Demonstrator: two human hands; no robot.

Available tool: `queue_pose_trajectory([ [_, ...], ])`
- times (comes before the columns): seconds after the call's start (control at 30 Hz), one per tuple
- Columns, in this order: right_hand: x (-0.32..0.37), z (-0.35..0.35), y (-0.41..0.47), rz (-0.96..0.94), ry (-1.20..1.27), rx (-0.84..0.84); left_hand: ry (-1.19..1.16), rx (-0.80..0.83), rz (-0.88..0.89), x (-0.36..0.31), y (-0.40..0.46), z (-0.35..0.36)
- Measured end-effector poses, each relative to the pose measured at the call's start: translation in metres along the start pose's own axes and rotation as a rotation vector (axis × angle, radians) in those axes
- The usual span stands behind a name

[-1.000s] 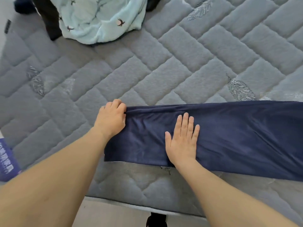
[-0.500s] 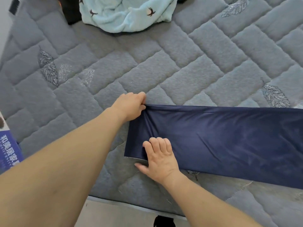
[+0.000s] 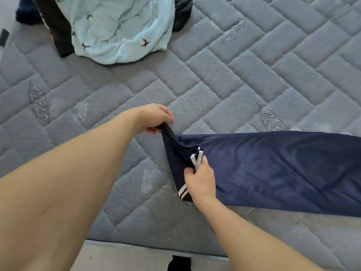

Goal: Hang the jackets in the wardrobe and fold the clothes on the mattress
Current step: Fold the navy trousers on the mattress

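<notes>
I see my left hand [image 3: 154, 119] pinching the far corner of the navy trousers [image 3: 273, 169], lifting that end off the mattress [image 3: 214, 79]. My right hand [image 3: 201, 178] grips the near corner by the white stripes. The rest of the trousers lies flat toward 3 o'clock. A light-blue garment [image 3: 121, 28] sits crumpled at 11 o'clock.
</notes>
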State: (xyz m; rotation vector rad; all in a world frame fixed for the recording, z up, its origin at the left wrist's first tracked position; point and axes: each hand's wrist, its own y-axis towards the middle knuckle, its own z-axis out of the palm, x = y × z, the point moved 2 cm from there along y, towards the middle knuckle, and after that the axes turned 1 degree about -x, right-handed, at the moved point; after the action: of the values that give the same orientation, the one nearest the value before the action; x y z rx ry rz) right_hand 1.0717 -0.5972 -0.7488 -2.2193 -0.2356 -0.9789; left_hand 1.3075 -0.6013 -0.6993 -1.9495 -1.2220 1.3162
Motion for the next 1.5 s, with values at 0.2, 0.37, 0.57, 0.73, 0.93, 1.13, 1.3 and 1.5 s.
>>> queue_pose_trajectory([
  [0.2,-0.049,-0.143,0.030,0.324,0.509,-0.438,-0.117,0.219,0.084,-0.155,-0.013,0.106],
  [0.37,-0.109,-0.259,0.041,0.517,0.711,-0.689,0.220,0.224,0.340,-0.279,-0.016,0.221],
  [0.57,-0.182,-0.382,0.049,0.539,0.770,-0.906,0.387,0.197,0.563,-0.401,-0.007,0.364],
  [0.73,-0.240,-0.455,0.062,0.624,0.833,-1.041,0.438,0.285,0.650,-0.473,-0.001,0.476],
  [0.93,-0.295,-0.501,0.076,0.716,0.813,-1.074,0.478,0.261,0.676,-0.512,0.012,0.578],
  [1.13,-0.315,-0.506,0.084,0.868,0.721,-1.072,0.574,0.220,0.553,-0.504,0.029,0.602],
  [1.3,-0.298,-0.467,0.074,0.935,0.911,-1.043,0.769,0.084,0.440,-0.460,0.042,0.544],
  [1.5,-0.251,-0.395,0.059,1.025,1.034,-0.979,0.899,-0.009,0.357,-0.370,0.049,0.438],
])
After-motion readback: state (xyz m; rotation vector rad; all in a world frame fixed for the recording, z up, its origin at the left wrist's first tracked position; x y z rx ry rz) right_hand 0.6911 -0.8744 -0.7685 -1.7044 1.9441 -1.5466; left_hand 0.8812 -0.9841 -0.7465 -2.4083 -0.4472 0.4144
